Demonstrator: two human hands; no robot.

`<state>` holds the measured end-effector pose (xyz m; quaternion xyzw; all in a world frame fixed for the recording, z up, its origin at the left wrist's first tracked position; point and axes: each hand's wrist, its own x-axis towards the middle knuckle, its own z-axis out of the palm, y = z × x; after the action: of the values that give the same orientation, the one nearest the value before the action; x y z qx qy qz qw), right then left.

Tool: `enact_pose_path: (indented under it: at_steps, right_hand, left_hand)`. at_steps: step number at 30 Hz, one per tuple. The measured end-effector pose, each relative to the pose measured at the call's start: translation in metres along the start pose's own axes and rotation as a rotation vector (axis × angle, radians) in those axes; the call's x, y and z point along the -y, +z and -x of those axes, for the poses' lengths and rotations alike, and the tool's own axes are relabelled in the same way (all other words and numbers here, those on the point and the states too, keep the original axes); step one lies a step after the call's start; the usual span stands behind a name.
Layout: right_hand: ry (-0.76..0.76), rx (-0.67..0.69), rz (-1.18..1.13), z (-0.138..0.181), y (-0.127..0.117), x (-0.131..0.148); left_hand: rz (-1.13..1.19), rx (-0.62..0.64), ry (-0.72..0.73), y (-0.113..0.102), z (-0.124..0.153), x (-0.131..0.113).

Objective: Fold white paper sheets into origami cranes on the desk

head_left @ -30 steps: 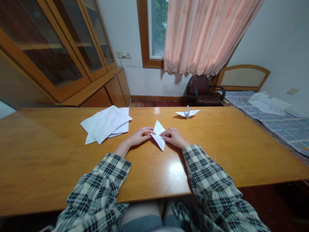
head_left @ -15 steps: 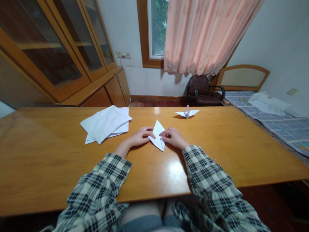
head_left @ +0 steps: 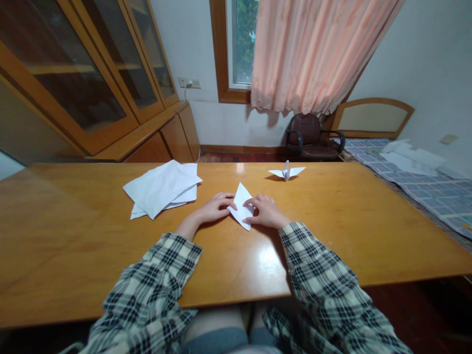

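A white folded paper [head_left: 240,200], shaped like a narrow diamond, lies on the wooden table between my hands. My left hand [head_left: 215,208] holds its left corner, the thumb on top and the fingers at the edge. On the other side my right hand [head_left: 268,211] rests at the paper's right edge, with thumb and index finger apart and both tips touching the surface. Behind them stands a finished paper crane [head_left: 286,172] with its wings spread. To the left is a loose pile of white paper sheets [head_left: 162,189].
The glossy wooden table [head_left: 236,275] stretches to both sides. Beyond it stand a glass-door cabinet [head_left: 147,113], a brown office chair [head_left: 309,135] and a bed [head_left: 416,182] with a checked cover. A pink curtain [head_left: 313,54] hangs at the window.
My right thumb has slid down along the paper toward its near tip, widening the gap to the index finger. My left hand stays in place.
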<state>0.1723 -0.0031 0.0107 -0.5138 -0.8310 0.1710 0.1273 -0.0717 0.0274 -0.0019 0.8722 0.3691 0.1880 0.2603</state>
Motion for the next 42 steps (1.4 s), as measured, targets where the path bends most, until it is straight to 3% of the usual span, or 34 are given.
enact_pose_path:
  at_steps: [24,42]
  right_hand:
    - [-0.039,0.112,-0.075,0.002,-0.011,-0.007]
    - [-0.023,0.069,-0.085,-0.004,-0.004,-0.012]
  left_hand:
    - [-0.129,-0.103,-0.107,0.008,-0.009,-0.011]
    - [-0.228,-0.182,-0.166,0.025,-0.014,-0.019]
